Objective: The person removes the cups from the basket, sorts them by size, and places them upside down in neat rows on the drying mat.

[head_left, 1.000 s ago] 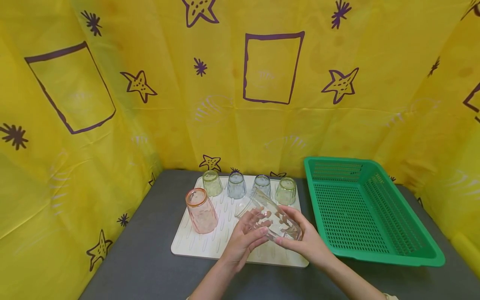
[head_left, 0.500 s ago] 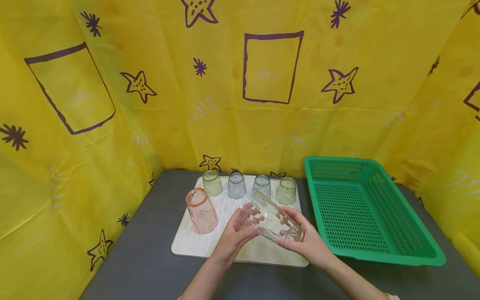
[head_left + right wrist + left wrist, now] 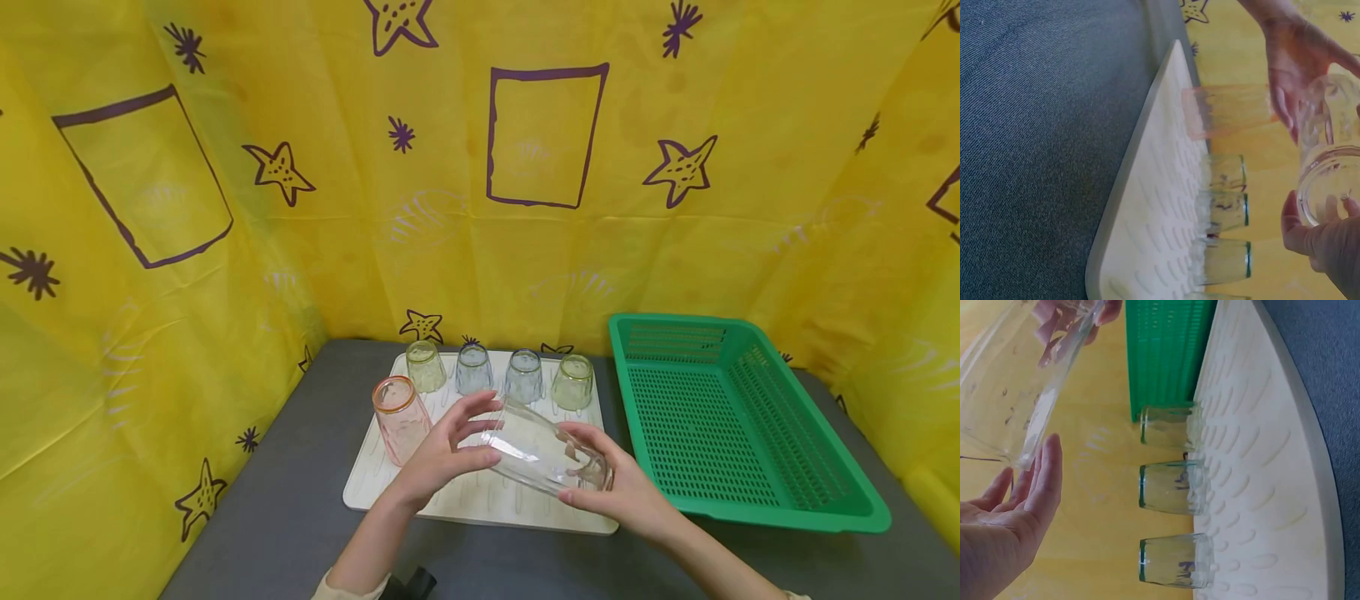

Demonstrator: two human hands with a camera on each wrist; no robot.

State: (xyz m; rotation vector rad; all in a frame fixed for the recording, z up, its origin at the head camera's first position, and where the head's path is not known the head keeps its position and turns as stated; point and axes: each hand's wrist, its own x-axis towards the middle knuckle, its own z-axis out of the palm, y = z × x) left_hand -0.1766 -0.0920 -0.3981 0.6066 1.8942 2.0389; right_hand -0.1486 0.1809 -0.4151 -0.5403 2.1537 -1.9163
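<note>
A tall clear drinking glass (image 3: 536,446) is held tilted above the drying mat, its thick base towards the right. My right hand (image 3: 618,483) grips it round the base end, thumb below and fingers behind. At the mouth end is my left hand (image 3: 450,446), fingers and thumb spread apart round the rim. In the left wrist view the left hand (image 3: 1019,519) has relaxed fingers close to the rim; whether they touch it I cannot tell. A tall pink glass (image 3: 397,417) stands upside down on the mat, partly behind the left hand.
Several small tinted glasses, including a green one (image 3: 572,383) and a blue one (image 3: 473,371), stand upside down along the back of the white drying mat (image 3: 555,512). To the right, a green plastic basket (image 3: 765,517) rests on the dark table (image 3: 285,467). Yellow patterned cloth (image 3: 450,275) hangs behind.
My left hand has shifted left from the glass's side to its mouth, and its fingers have spread. The right hand keeps its grip, with the glass tilting slightly flatter.
</note>
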